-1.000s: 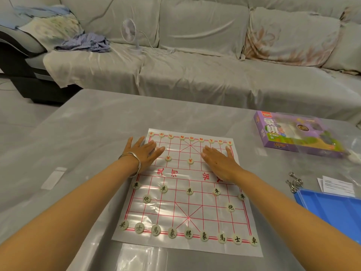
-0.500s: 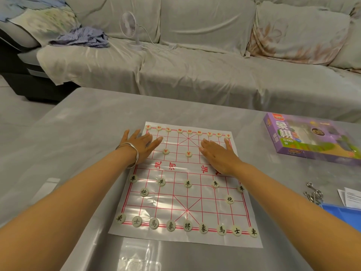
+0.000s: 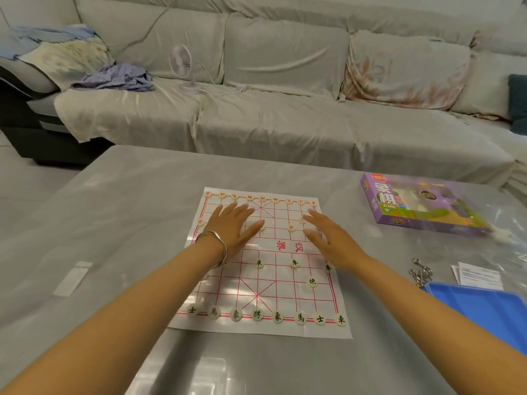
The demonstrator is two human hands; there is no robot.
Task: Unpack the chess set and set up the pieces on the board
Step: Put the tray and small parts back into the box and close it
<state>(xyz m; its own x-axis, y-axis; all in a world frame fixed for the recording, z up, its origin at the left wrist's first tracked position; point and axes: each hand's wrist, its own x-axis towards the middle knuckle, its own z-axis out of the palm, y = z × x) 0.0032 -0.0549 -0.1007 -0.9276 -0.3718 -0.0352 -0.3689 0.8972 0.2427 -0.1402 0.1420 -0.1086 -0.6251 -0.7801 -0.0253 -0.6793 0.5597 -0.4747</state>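
Head cam: grey table, sofa beyond the board. Board's mid-table, long axis pointing at the sofa, black pieces on its near row. Left hand and right hand are over its far half, fingers straight, holding nothing.

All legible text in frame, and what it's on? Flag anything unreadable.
"象棋" and "XIANG QI": purple box
"汉界", red, upside down from here: board
"士 馬 象 將 象 馬 士 車": near-row pieces
"卒": soldier pieces
"炮": cannon piece
Far-row red pieces: too blurred to read
Paper sheet: print too small to read
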